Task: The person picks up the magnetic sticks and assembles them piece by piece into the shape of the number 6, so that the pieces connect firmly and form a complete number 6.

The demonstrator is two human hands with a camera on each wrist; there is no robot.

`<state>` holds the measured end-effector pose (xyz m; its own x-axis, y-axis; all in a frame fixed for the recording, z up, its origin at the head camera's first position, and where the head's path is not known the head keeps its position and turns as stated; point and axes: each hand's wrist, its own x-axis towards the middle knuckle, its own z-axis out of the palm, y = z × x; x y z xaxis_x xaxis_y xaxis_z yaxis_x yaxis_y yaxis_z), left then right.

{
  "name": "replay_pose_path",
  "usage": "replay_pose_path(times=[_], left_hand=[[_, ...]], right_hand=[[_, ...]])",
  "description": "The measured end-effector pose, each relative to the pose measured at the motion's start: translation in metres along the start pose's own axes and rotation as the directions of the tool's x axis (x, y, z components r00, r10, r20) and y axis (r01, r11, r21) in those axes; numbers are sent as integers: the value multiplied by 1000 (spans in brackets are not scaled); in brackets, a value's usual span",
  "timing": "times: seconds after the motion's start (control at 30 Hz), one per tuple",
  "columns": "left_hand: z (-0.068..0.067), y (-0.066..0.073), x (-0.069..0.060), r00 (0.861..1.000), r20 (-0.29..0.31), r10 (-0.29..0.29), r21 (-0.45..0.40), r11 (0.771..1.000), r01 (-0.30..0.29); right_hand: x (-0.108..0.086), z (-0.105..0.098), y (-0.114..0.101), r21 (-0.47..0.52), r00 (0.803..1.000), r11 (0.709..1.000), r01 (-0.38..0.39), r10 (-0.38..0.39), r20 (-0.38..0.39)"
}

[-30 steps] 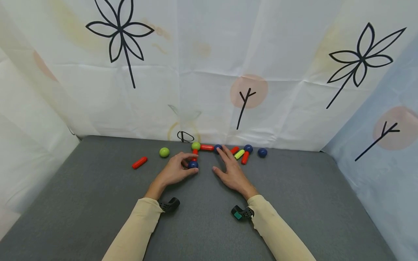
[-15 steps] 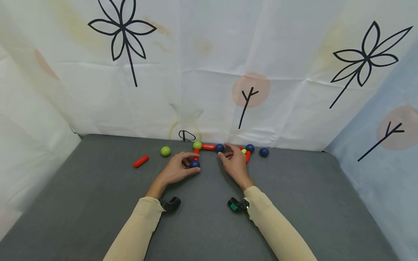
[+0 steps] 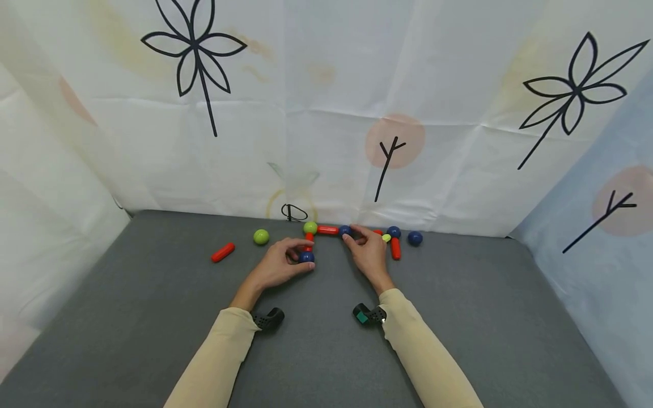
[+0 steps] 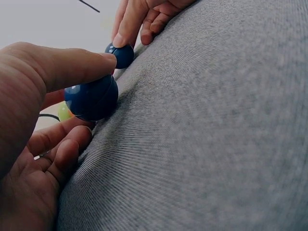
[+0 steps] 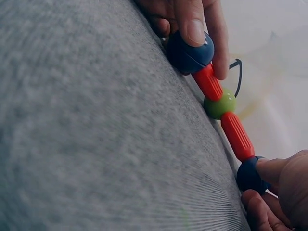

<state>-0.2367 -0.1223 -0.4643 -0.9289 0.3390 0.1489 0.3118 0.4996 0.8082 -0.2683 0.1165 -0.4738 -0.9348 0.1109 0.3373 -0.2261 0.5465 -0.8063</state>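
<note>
My left hand (image 3: 275,263) holds a blue ball (image 4: 91,98) between thumb and fingers, at the near end of a short red rod (image 3: 309,242). That rod runs back to a green ball (image 3: 309,228). From the green ball a second red rod (image 5: 237,136) leads right to another blue ball (image 3: 345,230), forming a corner shape that lies on the grey surface. My right hand (image 3: 369,255) pinches this second blue ball with its thumb and fingers. Behind the right hand a yellow rod (image 3: 386,238) is partly hidden.
Left of the hands lie a loose red rod (image 3: 223,253) and a loose green ball (image 3: 261,237). On the right, a blue ball (image 3: 393,232) touches a red rod (image 3: 395,248), with another blue ball (image 3: 415,238) beside them. A white printed cloth (image 3: 326,141) rises behind.
My right hand has gone from spread fingers over the second blue ball to pinching it. The red rod right of that hand has swung rightward at its near end. The left hand keeps its grip.
</note>
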Motion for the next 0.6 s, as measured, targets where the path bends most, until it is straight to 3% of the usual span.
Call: replay_pose_path(times=[0.27,0.6], left_hand=[[0,0,-1,1000,4,-8,9,1000,8],[-5,3,0,998,49,-33,-1,999,33]], right_hand=[[0,-2,-1,-7,999,999,-32,32,20],[-1,-2,0,-23,1000,999,24,-24,-13]])
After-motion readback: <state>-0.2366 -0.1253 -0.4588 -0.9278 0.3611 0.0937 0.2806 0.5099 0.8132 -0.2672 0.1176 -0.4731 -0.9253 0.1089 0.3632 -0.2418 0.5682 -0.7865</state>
